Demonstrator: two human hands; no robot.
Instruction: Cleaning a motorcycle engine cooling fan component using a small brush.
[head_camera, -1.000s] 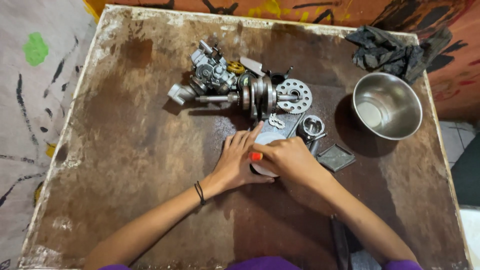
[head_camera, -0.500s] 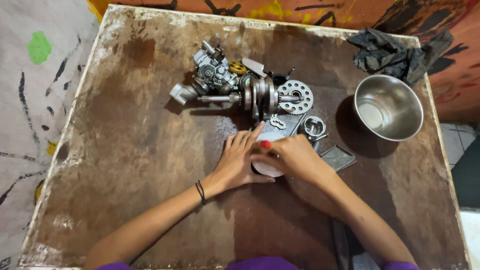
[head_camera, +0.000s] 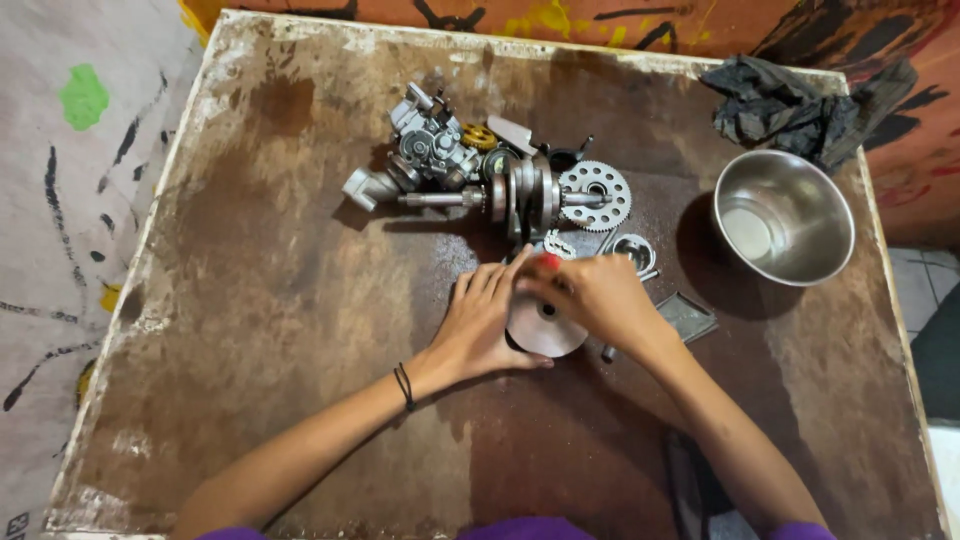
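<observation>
Metal disc (head_camera: 545, 330) flat on table (head_camera: 250, 300), mid-front, just below crankshaft (head_camera: 520, 195) and gear (head_camera: 594, 196); left hand (head_camera: 480, 325) and right hand (head_camera: 595, 298) both grasping it, bowl (head_camera: 783, 217) to right.

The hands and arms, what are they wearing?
Both arms are bare up to purple sleeves at the bottom edge of the picture. The left hand has a thin black band around its wrist. The right hand wears no band, and one of its fingers has a red-painted nail.
</observation>
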